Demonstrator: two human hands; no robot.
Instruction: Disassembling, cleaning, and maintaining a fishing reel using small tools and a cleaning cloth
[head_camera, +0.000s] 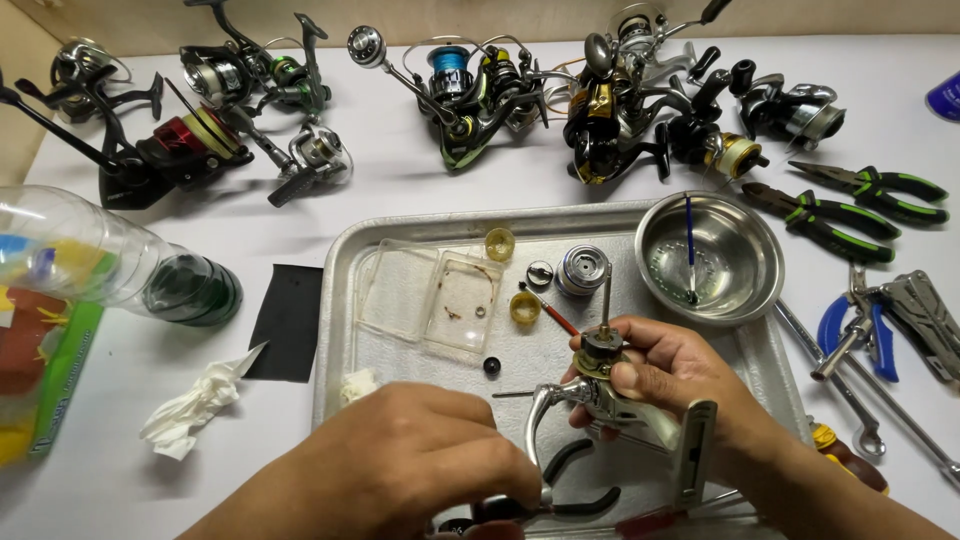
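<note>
Over the near half of the metal tray (345, 300), right hand (680, 375) wrapped around a partly stripped silver fishing reel (600, 395), thumb and fingers clamped on its body, thumb pressed against the dark collar below the upright shaft. Reel held just above the tray's front part, foot pointing toward the near edge. Left hand (400, 470) curled over at the tray's near-left corner, fingers bent together and closed on a thin dark tool (515, 510), its tip hidden under the knuckles; exact pinch not visible. On the tray behind the reel: a silver spool (582, 270), two small yellow caps (499, 243), a red-handled brush (550, 312), a small black ball (491, 366) and a clear plastic box (430, 295) lying open. Round steel bowl (710, 260) at the tray's far-right corner, a blue stick inside. Beyond the tray, a row of other reels (470, 90); right of it, green-handled pliers (850, 205) and wrenches; left of it, a black square (290, 322) and crumpled tissue (195, 405).
</note>
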